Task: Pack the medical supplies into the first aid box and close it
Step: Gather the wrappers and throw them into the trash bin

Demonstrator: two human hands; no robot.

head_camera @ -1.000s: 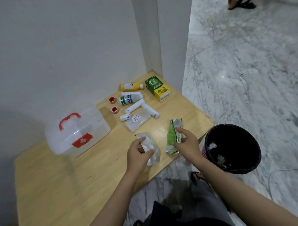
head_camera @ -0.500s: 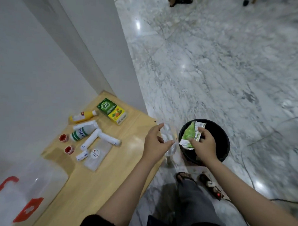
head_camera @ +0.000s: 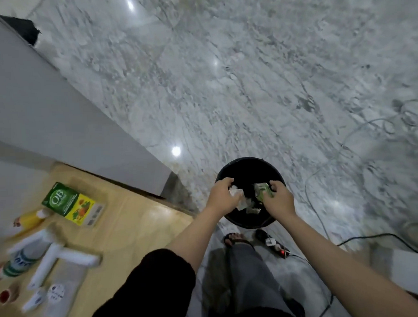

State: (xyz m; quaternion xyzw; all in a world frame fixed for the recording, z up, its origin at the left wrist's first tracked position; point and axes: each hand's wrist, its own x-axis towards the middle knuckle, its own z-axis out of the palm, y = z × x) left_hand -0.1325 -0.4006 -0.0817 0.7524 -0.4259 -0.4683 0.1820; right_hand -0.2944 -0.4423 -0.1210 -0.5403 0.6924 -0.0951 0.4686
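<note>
Your left hand (head_camera: 222,197) grips a white wrapper (head_camera: 235,193) and your right hand (head_camera: 279,198) a green wrapper (head_camera: 263,189) over the black bin (head_camera: 248,166). The supplies (head_camera: 52,256) wait on the table (head_camera: 134,222), so no packing is done yet

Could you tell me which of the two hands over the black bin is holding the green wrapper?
The right hand holds the green wrapper; the left hand grips a crumpled clear one instead, both above the black bin.

The bin (head_camera: 248,167) stands on the floor (head_camera: 248,85) right of the table (head_camera: 139,222); both hands, left hand (head_camera: 222,197) and right hand (head_camera: 279,197), are over it; a carton (head_camera: 71,203), bottles (head_camera: 22,262) and tubes (head_camera: 47,264) lie on the table's left part.
</note>
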